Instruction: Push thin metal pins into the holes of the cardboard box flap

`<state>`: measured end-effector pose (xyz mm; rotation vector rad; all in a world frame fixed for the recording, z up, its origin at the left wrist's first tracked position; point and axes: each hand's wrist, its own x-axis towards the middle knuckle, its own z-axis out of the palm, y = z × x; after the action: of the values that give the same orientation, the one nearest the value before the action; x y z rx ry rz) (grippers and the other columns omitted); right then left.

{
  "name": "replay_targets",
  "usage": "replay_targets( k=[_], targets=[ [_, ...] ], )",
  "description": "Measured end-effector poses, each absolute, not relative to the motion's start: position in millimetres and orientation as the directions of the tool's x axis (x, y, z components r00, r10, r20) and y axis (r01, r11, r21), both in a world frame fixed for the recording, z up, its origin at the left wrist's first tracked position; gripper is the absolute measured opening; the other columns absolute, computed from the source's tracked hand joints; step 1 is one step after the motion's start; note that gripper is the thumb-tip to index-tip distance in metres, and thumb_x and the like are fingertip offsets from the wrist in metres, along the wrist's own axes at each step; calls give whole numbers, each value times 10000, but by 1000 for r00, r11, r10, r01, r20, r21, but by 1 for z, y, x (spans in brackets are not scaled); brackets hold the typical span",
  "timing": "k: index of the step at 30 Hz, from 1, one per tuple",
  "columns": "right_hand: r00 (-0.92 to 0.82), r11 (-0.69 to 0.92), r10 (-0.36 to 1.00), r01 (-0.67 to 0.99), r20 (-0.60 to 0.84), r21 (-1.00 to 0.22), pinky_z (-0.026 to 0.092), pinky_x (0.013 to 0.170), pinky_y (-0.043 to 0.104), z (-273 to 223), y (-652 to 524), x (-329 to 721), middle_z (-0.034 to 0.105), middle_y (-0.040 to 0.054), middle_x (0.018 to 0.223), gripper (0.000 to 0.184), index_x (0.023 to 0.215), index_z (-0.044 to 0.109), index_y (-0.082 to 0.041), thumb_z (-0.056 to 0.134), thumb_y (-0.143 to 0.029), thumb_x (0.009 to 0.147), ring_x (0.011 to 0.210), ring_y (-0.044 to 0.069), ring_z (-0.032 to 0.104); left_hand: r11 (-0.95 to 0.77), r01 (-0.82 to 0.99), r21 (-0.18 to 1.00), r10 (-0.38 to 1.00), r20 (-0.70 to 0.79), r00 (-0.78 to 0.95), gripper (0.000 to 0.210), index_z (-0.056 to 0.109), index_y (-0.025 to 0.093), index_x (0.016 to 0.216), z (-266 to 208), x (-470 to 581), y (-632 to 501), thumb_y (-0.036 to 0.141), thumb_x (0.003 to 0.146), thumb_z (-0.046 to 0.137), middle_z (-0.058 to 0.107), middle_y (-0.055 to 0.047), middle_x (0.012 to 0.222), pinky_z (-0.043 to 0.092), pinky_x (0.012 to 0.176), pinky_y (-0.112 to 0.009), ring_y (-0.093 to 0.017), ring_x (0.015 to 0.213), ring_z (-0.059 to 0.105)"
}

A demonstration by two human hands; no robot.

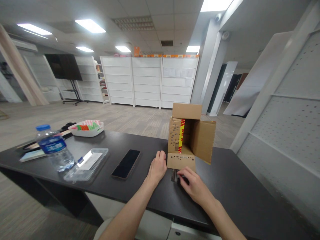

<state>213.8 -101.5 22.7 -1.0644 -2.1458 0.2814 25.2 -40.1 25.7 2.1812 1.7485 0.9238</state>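
Pins (173, 175) lie side by side on the desk (237, 183), just left of the fingertips of the right grip (192, 182) and to the right of the left grip (157, 165). The right grip is narrow, thumb and forefinger close together; I cannot tell whether it holds a pin. The left grip is curled, its contents hidden. An open box (174, 135) stands on the far side of the pins, its near flap reaching toward them. A phone (126, 164) lies left of the left grip.
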Motion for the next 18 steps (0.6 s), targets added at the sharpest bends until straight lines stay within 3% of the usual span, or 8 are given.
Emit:
replay_targets(
  k=[11,18],
  targets=[
    [-490,673,717,674,497,-306,493,762,340,17,-111,210,625,44,892,166,933,620,-223,517,-94,912,856,207,596,-278,814,510,935,339,107,170,480,218,936,26,25,-40,87,918,373,562,-55,1001,448,714,-271,-163,832,615],
    [-512,695,700,649,498,-308,464,777,342,19,-112,204,647,36,879,167,899,622,-218,535,-76,890,856,199,591,-275,814,511,934,341,102,176,479,221,939,27,26,-40,86,920,367,562,-54,1008,456,741,-272,-166,860,621]
  ],
)
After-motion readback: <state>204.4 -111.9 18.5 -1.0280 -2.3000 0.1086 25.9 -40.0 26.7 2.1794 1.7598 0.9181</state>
